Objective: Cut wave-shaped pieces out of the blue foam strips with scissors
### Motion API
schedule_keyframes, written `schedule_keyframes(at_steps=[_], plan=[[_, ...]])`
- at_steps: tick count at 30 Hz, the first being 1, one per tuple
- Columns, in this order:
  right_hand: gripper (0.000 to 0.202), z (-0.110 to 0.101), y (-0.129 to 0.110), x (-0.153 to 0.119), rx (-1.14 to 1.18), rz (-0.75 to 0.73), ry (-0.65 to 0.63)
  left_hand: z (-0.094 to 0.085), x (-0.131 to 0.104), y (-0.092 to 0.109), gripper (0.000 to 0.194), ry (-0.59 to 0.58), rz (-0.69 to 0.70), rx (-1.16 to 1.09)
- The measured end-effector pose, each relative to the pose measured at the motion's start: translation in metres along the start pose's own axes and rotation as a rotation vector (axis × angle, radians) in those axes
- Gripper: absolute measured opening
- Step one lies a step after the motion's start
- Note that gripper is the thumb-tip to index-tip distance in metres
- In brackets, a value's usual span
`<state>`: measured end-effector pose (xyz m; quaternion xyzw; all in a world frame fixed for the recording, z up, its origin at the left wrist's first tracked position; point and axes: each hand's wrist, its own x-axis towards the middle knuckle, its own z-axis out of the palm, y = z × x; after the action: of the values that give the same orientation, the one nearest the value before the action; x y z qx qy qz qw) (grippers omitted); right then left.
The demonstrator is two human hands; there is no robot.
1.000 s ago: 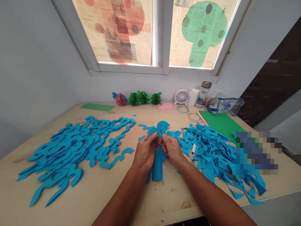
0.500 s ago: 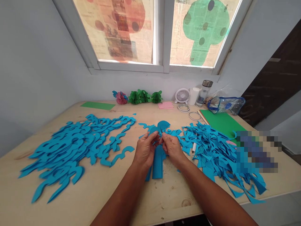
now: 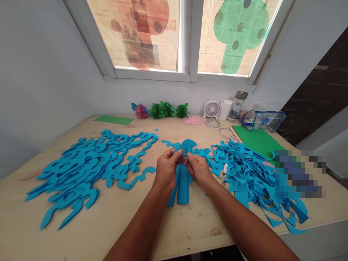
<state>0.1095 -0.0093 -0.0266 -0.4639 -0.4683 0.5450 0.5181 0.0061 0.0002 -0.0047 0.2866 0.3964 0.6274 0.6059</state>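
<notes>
Both hands meet at the middle of the table, pinching a curved blue paper cutout [image 3: 189, 145] between their fingertips. My left hand [image 3: 168, 168] is closed on its left side, and my right hand [image 3: 199, 168] is closed on its right side. Part of the cutout is hidden behind the fingers. Under the hands lie folded blue paper strips [image 3: 183, 188]. A large heap of wavy blue paper cutouts [image 3: 87, 159] spreads to the left of my hands. To the right is a pile of blue paper scraps [image 3: 239, 163], with a white marker [image 3: 225, 169] at its near-left side.
Green paper sheets [image 3: 252, 139] lie at the right, near a clear zip pouch [image 3: 262, 121]. Along the back stand a glass bottle [image 3: 237, 107], a small fan [image 3: 212, 109], tape rolls [image 3: 213, 123] and green paper ornaments [image 3: 167, 109]. A pixelated patch covers the right edge.
The camera view has shifted slightly. My left fingers have changed their hold on the cutout, and less of its left part shows. Both hands stay together over the strips.
</notes>
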Motion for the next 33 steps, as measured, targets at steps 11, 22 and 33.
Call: schedule_keyframes(at_steps=[11, 22, 33], plan=[[0.053, -0.0028, -0.0012, 0.0011, -0.056, 0.018, -0.019, -0.0023, 0.0017, 0.0007, 0.022, -0.003, -0.008, 0.025], [0.051, -0.0013, 0.0032, 0.0001, -0.111, -0.009, -0.023, -0.0046, 0.0029, 0.0050, 0.024, 0.035, -0.043, -0.008], [0.050, -0.0046, 0.0018, 0.0004, -0.227, -0.110, -0.035, -0.0076, 0.0053, 0.0061, 0.019, -0.069, -0.212, -0.162]])
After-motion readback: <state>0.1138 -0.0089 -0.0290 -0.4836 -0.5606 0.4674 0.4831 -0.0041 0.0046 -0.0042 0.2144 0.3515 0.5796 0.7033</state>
